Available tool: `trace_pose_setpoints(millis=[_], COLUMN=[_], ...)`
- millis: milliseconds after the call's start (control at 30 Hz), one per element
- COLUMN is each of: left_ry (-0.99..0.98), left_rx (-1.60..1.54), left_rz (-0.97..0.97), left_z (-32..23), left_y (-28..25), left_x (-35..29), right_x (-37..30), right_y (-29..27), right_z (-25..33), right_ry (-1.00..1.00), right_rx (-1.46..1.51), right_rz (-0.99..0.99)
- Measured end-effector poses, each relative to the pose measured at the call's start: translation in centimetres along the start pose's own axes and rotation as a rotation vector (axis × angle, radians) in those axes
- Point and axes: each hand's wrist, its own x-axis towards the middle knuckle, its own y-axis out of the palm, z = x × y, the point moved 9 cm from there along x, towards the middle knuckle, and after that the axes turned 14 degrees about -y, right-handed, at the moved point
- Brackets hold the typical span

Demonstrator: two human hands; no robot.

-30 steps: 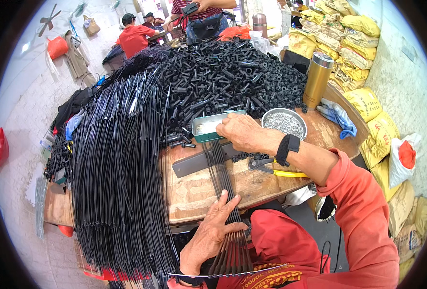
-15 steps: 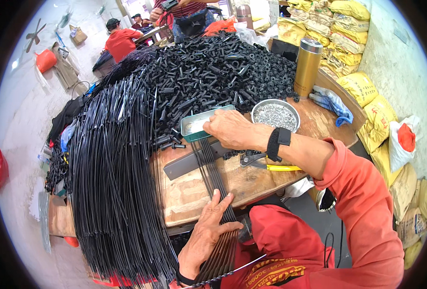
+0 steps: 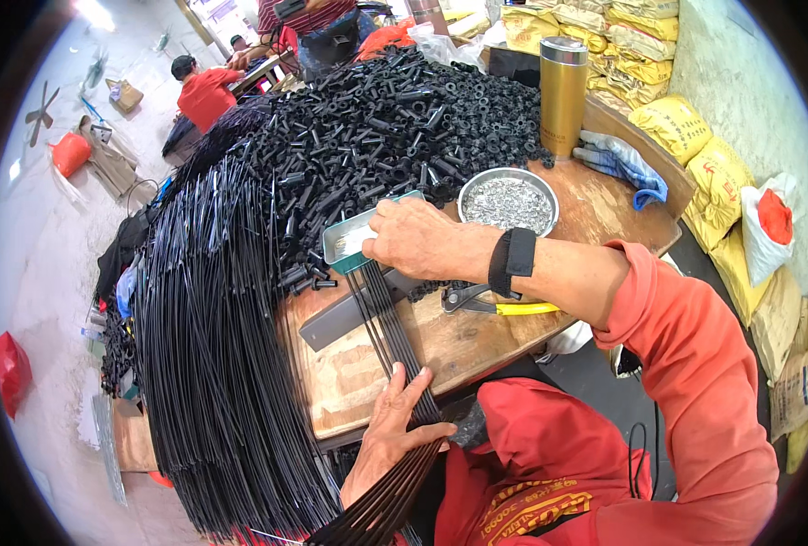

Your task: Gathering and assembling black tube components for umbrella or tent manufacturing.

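My left hand (image 3: pixel 390 435) lies with fingers stretched and thumb apart on a row of thin black rods (image 3: pixel 376 314). These rods run from my lap up across the table edge, with their far ends near a small green-rimmed tray (image 3: pixel 345 238). My right hand (image 3: pixel 417 238) is closed at the tray's right side, above the rod ends. Its fingertips are pressed together, and whatever is between them is hidden. Pale thin pieces lie in the tray. Under the rods sits a flat dark grey bar (image 3: pixel 335 320).
A large bundle of black rods (image 3: pixel 213 364) hangs over the table's left side. Behind is a heap of black tubular parts (image 3: pixel 358 136). At right are a round metal dish (image 3: pixel 510 202) of small shiny pieces, yellow-handled pliers (image 3: pixel 513 308), a gold flask (image 3: pixel 562 100) and a blue-grey glove (image 3: pixel 624 168).
The whole view has shifted slightly, so table things sit a little further left and higher. My right hand stays by the tray, and my left hand stays on the rods.
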Motion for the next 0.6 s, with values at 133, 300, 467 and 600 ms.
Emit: trace_pose_setpoints(millis=[133,300,467,600], left_ry=[-0.009,-0.008,0.014,0.011], left_rx=[0.012,-0.008,0.028,0.022], left_rz=[0.002,0.003,0.020,-0.002], left_z=[0.0,-0.1,-0.5,-0.6], left_y=[0.0,0.0,0.5,0.6], left_x=[0.1,0.2,0.3,0.1], right_x=[-0.2,-0.4,0.9,1.4], right_y=[0.4,0.4,-0.3,-0.2], right_z=[-0.1,-0.7,-0.7,-0.5], right_ry=[0.011,0.047,0.065,0.101], right_rx=[-0.004,0.065,0.259,0.269], right_rz=[-0.004,-0.025,-0.049,-0.069])
